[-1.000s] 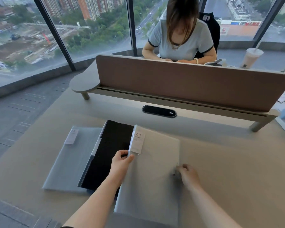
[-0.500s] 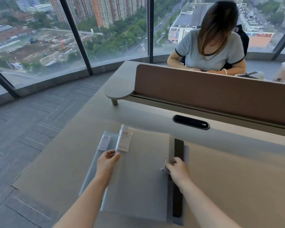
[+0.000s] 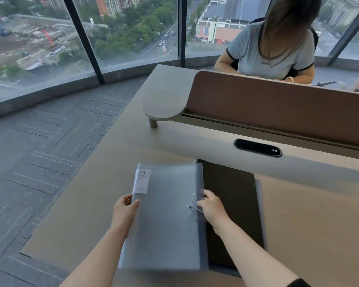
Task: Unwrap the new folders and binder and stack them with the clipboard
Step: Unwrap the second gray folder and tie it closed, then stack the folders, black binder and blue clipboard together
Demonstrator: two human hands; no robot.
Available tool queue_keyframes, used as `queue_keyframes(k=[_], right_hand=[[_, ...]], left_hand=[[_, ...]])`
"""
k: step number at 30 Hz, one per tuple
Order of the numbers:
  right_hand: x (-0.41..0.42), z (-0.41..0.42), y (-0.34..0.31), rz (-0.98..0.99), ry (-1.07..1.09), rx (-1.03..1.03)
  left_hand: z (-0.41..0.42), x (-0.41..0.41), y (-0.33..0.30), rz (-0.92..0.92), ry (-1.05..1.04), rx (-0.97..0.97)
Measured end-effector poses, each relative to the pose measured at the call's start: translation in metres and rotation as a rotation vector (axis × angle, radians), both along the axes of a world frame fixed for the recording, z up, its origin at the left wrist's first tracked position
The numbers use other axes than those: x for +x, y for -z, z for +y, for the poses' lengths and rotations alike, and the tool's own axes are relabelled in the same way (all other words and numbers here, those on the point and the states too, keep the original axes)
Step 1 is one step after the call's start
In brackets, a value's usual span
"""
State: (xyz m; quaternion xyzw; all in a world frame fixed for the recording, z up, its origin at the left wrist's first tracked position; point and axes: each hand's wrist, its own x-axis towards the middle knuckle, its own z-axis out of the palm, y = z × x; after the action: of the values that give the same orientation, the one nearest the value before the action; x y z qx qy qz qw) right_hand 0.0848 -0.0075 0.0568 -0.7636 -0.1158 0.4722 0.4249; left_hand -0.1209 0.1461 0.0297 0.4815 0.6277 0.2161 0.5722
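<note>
The left hand pinches the left edge of a translucent grey folder, just below its white label — thumb on top, fingers underneath. The folder hangs slightly lifted and bowed over the near-left part of the desk. At its right edge the right hand grips beside the string-and-button closure. To set it down well, both hands should lower together and square its edges with the black clipboard-like board lying just right, partly under it — another grey sheet shows beneath that. The desk's left edge is close; open room lies right and far, toward the brown divider.
</note>
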Motion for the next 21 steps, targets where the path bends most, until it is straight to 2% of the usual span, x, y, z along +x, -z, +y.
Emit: queue_keyframes(k=[5, 14, 21], right_hand=[[-0.004, 0.011, 0.005, 0.046, -0.017, 0.001], [0.001, 0.010, 0.012, -0.025, -0.015, -0.051], [0.004, 0.004, 0.012, -0.120, 0.002, -0.002]], left_hand=[[0.012, -0.004, 0.011, -0.001, 0.003, -0.018], [0.013, 0.007, 0.019, 0.003, -0.013, -0.014], [0.015, 0.017, 0.024, 0.074, -0.043, 0.015]])
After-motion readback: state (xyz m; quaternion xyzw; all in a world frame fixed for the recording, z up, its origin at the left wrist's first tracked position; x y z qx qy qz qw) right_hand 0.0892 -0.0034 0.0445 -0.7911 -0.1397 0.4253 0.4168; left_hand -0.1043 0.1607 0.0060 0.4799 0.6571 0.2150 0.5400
